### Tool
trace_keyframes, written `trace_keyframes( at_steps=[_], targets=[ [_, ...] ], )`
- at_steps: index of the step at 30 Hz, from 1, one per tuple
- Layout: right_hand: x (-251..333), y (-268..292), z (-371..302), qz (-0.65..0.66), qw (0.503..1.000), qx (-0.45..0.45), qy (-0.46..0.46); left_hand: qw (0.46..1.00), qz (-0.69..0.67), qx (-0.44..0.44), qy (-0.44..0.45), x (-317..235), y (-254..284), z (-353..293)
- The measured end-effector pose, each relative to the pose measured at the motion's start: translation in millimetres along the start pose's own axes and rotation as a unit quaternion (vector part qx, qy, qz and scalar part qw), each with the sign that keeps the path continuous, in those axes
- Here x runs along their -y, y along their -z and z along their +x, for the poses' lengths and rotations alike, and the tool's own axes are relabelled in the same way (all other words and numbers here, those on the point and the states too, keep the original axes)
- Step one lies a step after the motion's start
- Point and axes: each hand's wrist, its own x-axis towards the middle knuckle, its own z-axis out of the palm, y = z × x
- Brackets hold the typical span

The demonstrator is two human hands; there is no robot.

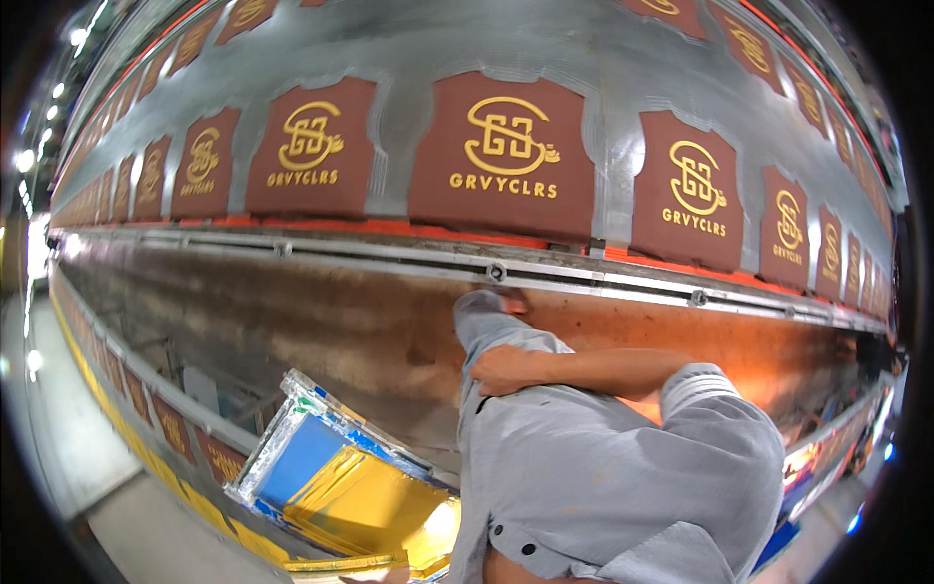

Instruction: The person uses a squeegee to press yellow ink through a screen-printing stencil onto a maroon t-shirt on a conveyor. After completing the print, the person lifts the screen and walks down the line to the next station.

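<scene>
My right forearm reaches across my body, and my right hand [508, 370] rests against my grey clothing with its fingers curled. Whatever it may hold is hidden. At the lower edge, a sliver of my left hand [375, 576] shows by the edge of a screen printing frame [255, 465]. The frame hangs tilted at my left side, and my left hand appears to grip it, though most of its fingers are out of view. Blue mesh and thick yellow ink cover the frame's face, and its rim is smeared with ink.
Ahead runs a long grey printing table [404, 127] with rows of maroon shirt panels [506, 209] bearing yellow prints. A metal rail [389, 265] with round stops lines its near edge. The brown aisle floor [243, 311] lies below. Another table edge with a yellow strip [161, 457] stands at left.
</scene>
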Motion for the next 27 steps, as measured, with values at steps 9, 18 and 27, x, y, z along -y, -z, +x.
trace_keyframes(
  at_steps=[9,18,27],
  targets=[
    [51,97,231,0.159,0.977,0.088,0.111,0.996,0.069,0.051,-0.003,-145,-123,189],
    [99,157,405,0.144,0.971,0.144,0.122,0.997,0.055,0.024,-0.042,-300,-146,315],
    [142,170,575,0.126,0.983,0.13,0.037,0.997,0.073,0.029,-0.004,-354,-210,463]
  ],
)
